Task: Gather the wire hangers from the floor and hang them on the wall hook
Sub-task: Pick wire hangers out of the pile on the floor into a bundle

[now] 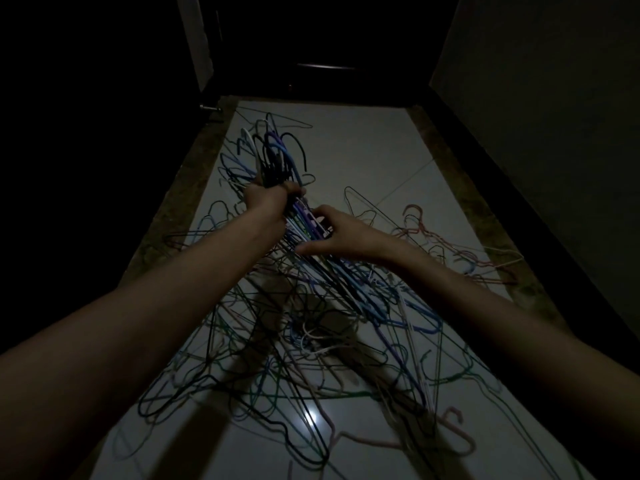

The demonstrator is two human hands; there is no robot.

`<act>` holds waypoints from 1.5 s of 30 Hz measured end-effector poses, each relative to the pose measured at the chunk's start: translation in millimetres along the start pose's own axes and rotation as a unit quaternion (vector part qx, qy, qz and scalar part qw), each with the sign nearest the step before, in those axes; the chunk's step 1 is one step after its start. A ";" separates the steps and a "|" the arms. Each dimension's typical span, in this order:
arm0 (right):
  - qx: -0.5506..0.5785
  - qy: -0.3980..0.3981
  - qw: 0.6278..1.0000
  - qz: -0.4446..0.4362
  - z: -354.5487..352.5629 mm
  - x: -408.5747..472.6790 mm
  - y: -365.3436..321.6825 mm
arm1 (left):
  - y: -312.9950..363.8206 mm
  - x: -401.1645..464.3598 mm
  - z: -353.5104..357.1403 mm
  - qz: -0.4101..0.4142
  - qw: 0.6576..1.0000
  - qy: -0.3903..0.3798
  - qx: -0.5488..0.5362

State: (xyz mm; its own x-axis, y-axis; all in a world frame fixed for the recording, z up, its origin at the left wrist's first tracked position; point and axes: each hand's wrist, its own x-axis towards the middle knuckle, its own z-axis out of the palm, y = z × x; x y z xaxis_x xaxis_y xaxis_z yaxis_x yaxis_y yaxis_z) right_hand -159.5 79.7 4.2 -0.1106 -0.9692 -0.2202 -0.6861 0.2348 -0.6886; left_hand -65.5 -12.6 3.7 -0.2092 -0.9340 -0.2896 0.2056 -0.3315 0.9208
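Gripping a bundle of hangers by the necks, the left hand is clenched around them, hooks fanning up and away above the fist, mostly blue, black and white wire. Bodies of the bundle slant down toward the right, where the right hand touches them with spread, loosely bent fingers, thumb low under the wires; whether it pinches one I cannot tell. Below and around both hands a tangled pile of loose hangers lies on the floor, green, black, blue, white, overlapping. A few pink hangers sit off to the right near the dark skirting, another pink one near the bottom. Floor is pale glossy tile with a bright light spot near the bottom. Dark walls on both sides, dark door at the far end. Scene very dim.
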 end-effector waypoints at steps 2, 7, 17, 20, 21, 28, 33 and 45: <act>-0.026 0.004 1.000 -0.001 4.1 2.9 -0.7 | 0.7 -2.0 1.0 -0.001 1.000 0.005 -0.020; -0.088 0.028 0.996 -0.020 2.6 9.2 1.1 | 0.8 -2.1 2.7 -0.001 0.999 0.000 -0.042; -0.053 0.074 0.993 -0.071 -6.3 8.5 9.1 | 5.8 -6.4 5.0 0.017 0.998 -0.064 0.001; -0.044 0.070 0.994 -0.075 -5.0 8.9 11.5 | 4.3 -5.6 1.8 0.007 0.997 -0.071 -0.024; -0.044 0.071 0.993 -0.078 -6.2 8.7 11.9 | 4.3 -3.4 0.7 -0.006 0.997 -0.067 -0.037; -0.030 0.071 0.994 -0.074 -16.5 9.4 14.7 | 10.4 -12.6 0.1 -0.004 0.995 -0.096 -0.020; -0.037 0.098 0.992 -0.066 -21.4 11.6 17.8 | 16.6 -19.5 -0.7 0.056 0.989 -0.132 0.041; -0.028 0.127 0.985 -0.117 -54.4 3.3 -29.2 | 73.8 -40.2 -13.1 0.117 0.976 -0.162 0.090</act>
State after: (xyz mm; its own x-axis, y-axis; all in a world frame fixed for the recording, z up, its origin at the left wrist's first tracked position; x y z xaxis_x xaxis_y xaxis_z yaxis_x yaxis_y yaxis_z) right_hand -178.9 65.5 61.2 -0.1161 -0.9854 0.1244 -0.7523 0.0055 -0.6588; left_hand -29.4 -1.2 79.8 -0.4742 -0.8804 0.0052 0.1183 -0.0579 0.9913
